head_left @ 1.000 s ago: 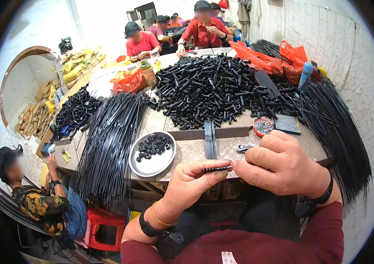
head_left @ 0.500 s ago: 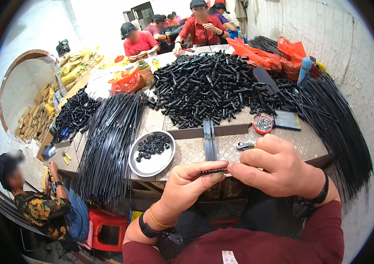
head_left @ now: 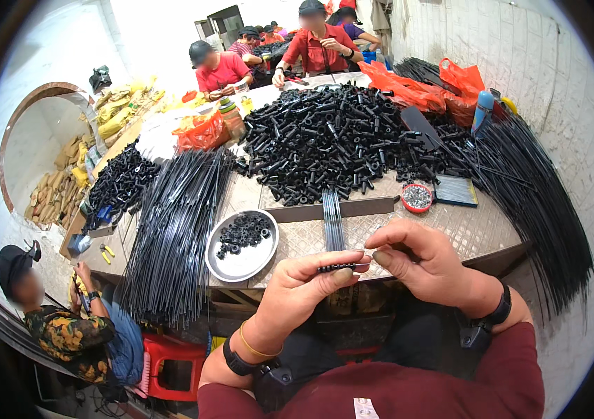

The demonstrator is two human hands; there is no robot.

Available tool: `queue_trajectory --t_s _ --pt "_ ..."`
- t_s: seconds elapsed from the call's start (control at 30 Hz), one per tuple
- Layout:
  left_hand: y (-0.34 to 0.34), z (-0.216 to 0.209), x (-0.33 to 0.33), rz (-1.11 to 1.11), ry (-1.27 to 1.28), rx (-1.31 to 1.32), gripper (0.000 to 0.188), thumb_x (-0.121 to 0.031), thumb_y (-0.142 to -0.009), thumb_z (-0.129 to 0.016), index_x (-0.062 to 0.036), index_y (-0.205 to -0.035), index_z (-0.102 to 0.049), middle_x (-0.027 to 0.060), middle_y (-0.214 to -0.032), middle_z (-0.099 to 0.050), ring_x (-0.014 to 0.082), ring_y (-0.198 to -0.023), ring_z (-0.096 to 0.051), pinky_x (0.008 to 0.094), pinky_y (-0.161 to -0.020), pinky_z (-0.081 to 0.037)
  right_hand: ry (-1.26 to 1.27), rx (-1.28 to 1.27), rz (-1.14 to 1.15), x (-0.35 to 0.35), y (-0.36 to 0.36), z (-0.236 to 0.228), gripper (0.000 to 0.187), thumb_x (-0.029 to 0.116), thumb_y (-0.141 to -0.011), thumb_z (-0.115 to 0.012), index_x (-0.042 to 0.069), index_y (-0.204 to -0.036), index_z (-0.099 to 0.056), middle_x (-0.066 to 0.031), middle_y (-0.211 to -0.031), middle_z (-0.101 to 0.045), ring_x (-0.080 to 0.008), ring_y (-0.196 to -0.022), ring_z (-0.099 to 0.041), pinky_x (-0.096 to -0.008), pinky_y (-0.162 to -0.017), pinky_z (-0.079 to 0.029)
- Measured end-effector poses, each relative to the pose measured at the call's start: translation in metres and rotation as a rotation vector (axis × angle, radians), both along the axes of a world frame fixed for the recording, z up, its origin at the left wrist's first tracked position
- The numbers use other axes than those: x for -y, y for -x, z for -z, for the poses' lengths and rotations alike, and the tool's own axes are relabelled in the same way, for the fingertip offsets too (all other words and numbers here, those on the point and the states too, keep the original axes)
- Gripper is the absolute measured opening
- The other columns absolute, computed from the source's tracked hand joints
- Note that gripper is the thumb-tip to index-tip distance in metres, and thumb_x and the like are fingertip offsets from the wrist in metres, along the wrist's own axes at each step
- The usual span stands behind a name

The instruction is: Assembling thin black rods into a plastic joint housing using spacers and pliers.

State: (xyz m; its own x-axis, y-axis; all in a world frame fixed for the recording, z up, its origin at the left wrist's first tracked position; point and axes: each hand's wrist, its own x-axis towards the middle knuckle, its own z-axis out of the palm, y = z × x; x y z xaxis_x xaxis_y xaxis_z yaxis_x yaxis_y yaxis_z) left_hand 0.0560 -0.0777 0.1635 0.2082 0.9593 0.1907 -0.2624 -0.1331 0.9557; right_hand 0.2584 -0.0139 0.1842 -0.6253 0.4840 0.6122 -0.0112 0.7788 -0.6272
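My left hand [head_left: 304,279] is closed, thumb against fingers, around a short row of small black ribbed pieces [head_left: 335,267]. A thin pin or wire sticks out of the row toward the right. Just right of it is my right hand [head_left: 419,262], thumb and forefinger tips close together in a pinch. Something tiny and pale shows by those tips, too small to name. Behind my hands, a bundle of thin dark rods [head_left: 333,220] lies across a dark strip [head_left: 370,206] on the table [head_left: 283,241].
A metal bowl [head_left: 274,255] of small black rings stands left. Black tubular parts [head_left: 325,133] form a big heap beyond. Long black rods lie left [head_left: 178,216] and right [head_left: 534,188]. A red tub [head_left: 417,198] of tiny metal pieces sits near a flat tray [head_left: 456,190]. Co-workers [head_left: 314,42] sit around.
My right hand has turned and its fingers have loosened, with the tips drawn up from the row. The pliers on the table are now hidden behind it. My left hand keeps its hold.
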Motion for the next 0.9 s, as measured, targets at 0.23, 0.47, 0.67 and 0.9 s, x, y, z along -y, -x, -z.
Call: queue_trajectory --t_s 0.23,0.47,0.67,0.9 --pt "0.002 -0.001 -0.002 0.02 0.018 0.004 0.026 -0.004 -0.09 -0.055 0.0082 -0.113 -0.059 0.0211 -0.107 -0.063 0.0269 -0.102 -0.062 0.0352 -0.089 -0.052 0.593 -0.065 -0.19 -0.009 0.001 -0.001 0.019 0.009 -0.094 -0.053 0.001 -0.111 -0.054 -0.002 -0.095 -0.06 -0.0064 -0.084 -0.057 -0.0216 -0.072 -0.046" --pt "0.006 0.003 -0.003 0.08 0.0 0.058 0.028 -0.004 -0.091 -0.056 0.0021 -0.117 -0.059 0.013 -0.111 -0.064 0.017 -0.104 -0.06 0.0281 -0.091 -0.049 -0.056 -0.048 0.112 0.006 0.006 0.007 0.02 0.007 -0.087 -0.06 0.005 -0.107 -0.057 -0.0079 -0.078 -0.058 -0.0204 -0.067 -0.06 -0.0294 -0.058 -0.046" --pt "0.005 0.001 -0.002 0.099 -0.01 -0.001 0.029 -0.003 -0.091 -0.055 0.0019 -0.12 -0.058 0.0135 -0.111 -0.064 0.0166 -0.105 -0.059 0.029 -0.093 -0.048 -0.481 0.096 0.021 -0.011 0.005 -0.02 0.038 -0.003 -0.075 -0.067 0.004 -0.112 -0.056 -0.0098 -0.079 -0.057 -0.0243 -0.063 -0.057 -0.0331 -0.054 -0.045" --pt "0.005 0.001 -0.005 0.123 -0.036 0.017 0.033 -0.006 -0.095 -0.049 0.0018 -0.126 -0.052 0.0147 -0.117 -0.06 0.0186 -0.109 -0.057 0.0318 -0.095 -0.047 -0.357 0.108 -0.005 -0.02 0.0 -0.02 0.035 0.003 -0.078 -0.066 0.008 -0.111 -0.057 -0.0093 -0.076 -0.055 -0.0271 -0.065 -0.059 -0.035 -0.055 -0.047"
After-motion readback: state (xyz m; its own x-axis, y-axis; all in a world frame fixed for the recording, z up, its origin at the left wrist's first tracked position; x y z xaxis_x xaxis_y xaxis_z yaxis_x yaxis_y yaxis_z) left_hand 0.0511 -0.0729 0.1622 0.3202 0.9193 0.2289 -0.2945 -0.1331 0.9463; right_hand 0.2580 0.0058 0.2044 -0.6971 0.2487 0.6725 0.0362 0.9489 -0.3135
